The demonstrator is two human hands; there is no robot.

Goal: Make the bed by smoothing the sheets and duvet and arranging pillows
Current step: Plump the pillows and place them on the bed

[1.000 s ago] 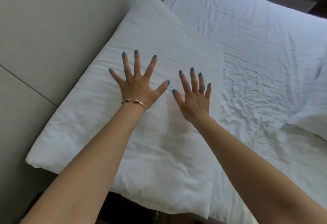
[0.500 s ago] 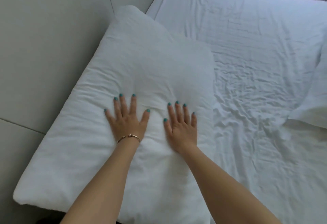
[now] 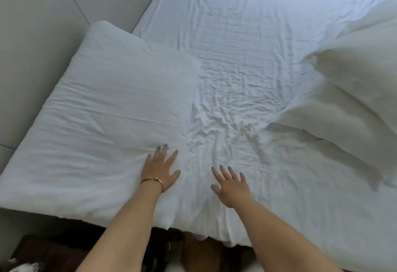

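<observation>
A white pillow (image 3: 111, 110) lies flat at the bed's left side against the wall. My left hand (image 3: 161, 169), with a gold bracelet, rests flat with spread fingers on the pillow's near right corner. My right hand (image 3: 231, 183) is spread flat over the creased white sheet (image 3: 236, 67) just right of the pillow; whether it touches the sheet I cannot tell. A bunched white duvet (image 3: 348, 100) is heaped along the bed's right side.
A pale panelled wall (image 3: 43, 25) runs along the left of the bed. Below the bed's near edge are a dark floor and dark furniture (image 3: 53, 252). The sheet's middle is heavily wrinkled.
Both hands have slid back toward the near edge of the bed. The right hand has left the pillow for the sheet. The view has pulled back, showing the duvet.
</observation>
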